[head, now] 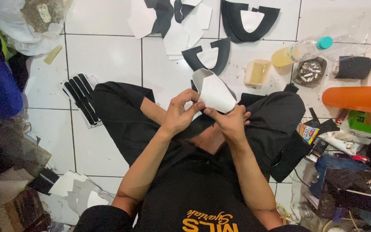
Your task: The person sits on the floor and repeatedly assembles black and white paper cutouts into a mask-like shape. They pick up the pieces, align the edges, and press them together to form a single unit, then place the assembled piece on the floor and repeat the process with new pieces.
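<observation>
The person sits cross-legged on the white tiled floor [104, 56]. Both hands meet at the centre of the frame, above the lap.

**Work piece.** A curved white cut piece [214, 91], with a grey inner face showing at its upper left, is held just above centre. It stands tilted, its upper edge curling over.

**Hands.** The left hand [177, 115] pinches the lower left edge of the piece; its fingers [188, 102] are closed on the material. The right hand [230, 122] grips the lower right edge, thumb pressed against the face. Both hands are grasping the same piece, almost touching each other.

**Step in hand.** By the look of the grip, the piece is being folded or shaped along its lower edge. The next move probably calls for steady, even thumb pressure along that edge while the opposite hand holds the piece from slipping.

**Surroundings.** Black U-shaped cut pieces [207, 58] lie on the floor at upper centre. A small tub of yellowish liquid [257, 72] sits right of them, beside an ashtray [309, 71] and a lying plastic bottle [301, 50]. An orange cylinder [355, 98] lies at right.
</observation>
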